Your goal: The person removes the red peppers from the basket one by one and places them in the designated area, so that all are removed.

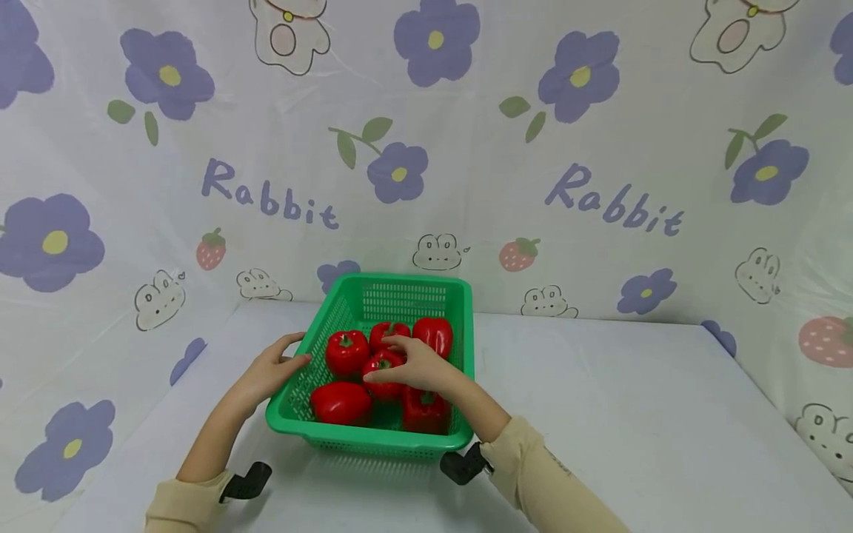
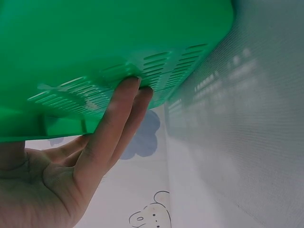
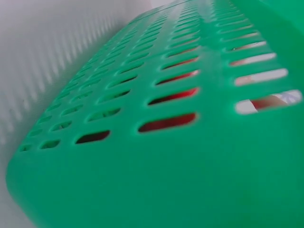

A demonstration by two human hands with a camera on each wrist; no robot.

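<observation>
Six red peppers lie in the green basket on the white table. From the head camera, the right hand curls over the middle pepper, gripping it; the right wrist view shows only slotted basket wall. The left hand rests with straight, relaxed fingers against the basket's left side, plain in the left wrist view

basket: green, slotted | peppers: glossy red, green stems | tabletop: white | backdrop: white, purple flowers, strawberries, rabbits | sleeves: beige
</observation>
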